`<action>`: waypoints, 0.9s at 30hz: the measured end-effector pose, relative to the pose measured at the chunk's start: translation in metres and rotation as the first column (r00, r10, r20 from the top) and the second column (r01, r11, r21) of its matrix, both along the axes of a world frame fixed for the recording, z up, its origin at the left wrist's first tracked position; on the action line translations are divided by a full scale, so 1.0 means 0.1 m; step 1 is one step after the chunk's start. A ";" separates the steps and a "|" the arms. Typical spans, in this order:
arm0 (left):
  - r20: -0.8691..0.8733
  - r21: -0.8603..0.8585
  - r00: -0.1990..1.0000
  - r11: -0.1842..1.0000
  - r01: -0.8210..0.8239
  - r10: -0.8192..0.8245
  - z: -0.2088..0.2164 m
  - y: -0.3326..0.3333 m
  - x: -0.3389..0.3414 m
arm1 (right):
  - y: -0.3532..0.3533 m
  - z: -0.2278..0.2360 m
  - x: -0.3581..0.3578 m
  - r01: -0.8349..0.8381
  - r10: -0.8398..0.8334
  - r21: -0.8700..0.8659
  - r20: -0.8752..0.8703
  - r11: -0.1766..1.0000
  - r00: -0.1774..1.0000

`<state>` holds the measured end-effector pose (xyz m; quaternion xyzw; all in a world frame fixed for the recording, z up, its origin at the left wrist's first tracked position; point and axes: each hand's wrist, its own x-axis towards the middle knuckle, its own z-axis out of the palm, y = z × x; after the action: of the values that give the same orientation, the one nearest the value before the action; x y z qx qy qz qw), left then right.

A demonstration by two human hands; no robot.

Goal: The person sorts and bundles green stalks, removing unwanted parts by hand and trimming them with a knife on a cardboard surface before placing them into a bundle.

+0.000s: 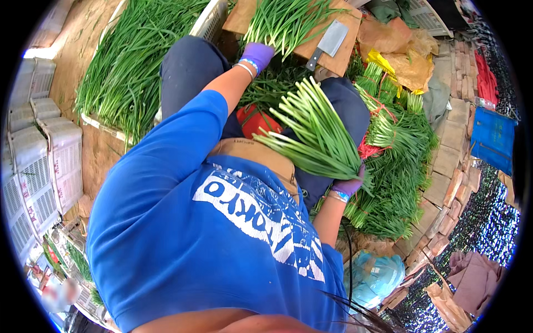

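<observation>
My right hand point(351, 183), in a purple glove, holds a thick bunch of garlic chives point(316, 125) by its green leaf end. The pale stem ends fan out over my right thigh. My left hand point(258, 57), also gloved in purple, is closed at the near edge of loose garlic chives point(283, 22) piled on a wooden board point(338, 53); the stems run into its fingers, which are partly hidden. On the board's right part lies a cleaver point(333, 39), its black handle pointing toward me.
A large heap of loose garlic chives point(119, 72) fills the left side. Tied bunches point(397, 172) with red bands are stacked at my right. White crates point(36, 155) stand far left; bricks point(444, 161) edge the right. A blue bag point(491, 139) and light-blue plastic point(375, 277) lie beyond.
</observation>
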<state>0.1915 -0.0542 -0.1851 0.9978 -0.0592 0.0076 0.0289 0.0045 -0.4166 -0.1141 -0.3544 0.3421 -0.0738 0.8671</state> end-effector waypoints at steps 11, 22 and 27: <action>-0.154 0.035 0.980 0.990 0.135 -0.128 0.12 0.06 0.00 | -0.03 0.04 0.06 0.082 -0.083 -0.013 -0.124 0.997 0.989; -0.749 0.147 0.649 0.920 0.364 -0.137 0.12 0.18 -0.28 | -0.07 -0.08 0.04 0.007 -0.014 0.117 0.058 0.993 0.998; -0.500 0.052 0.860 0.988 0.148 -0.103 0.10 0.05 -0.27 | -0.09 -0.16 0.09 -0.033 0.030 0.063 0.047 0.997 0.998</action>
<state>0.1646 -0.0488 -0.1748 0.9605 -0.1150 -0.2532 -0.0007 0.0136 -0.4253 -0.1297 -0.3298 0.3187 -0.0573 0.8868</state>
